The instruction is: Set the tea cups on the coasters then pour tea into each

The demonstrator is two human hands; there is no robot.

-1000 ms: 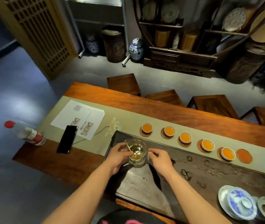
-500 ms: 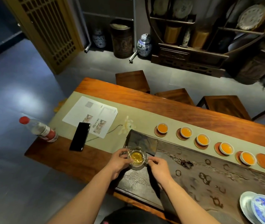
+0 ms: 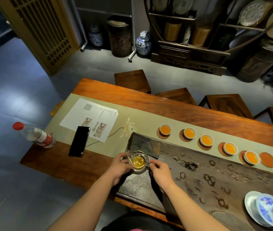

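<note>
A glass pitcher (image 3: 138, 161) with a little amber tea stands on the left end of the dark tea tray (image 3: 199, 177). My left hand (image 3: 120, 166) grips its left side and my right hand (image 3: 160, 171) pinches its handle on the right. Several white tea cups filled with orange tea sit on round brown coasters in a row along the runner, from the leftmost cup (image 3: 165, 129) to the rightmost cup (image 3: 251, 157). One coaster (image 3: 267, 159) at the right end of the row is bare.
A blue-and-white lidded gaiwan (image 3: 269, 210) on a saucer sits at the tray's right end. A black phone (image 3: 79, 143), printed sheets (image 3: 89, 116) and a red-capped bottle (image 3: 35, 135) lie on the table's left part. Wooden stools (image 3: 132, 80) line the far side.
The view has shifted, so the table appears further right and lower in frame. Both hands stay on the glass pitcher at the tray's left end; the cups have not moved.
</note>
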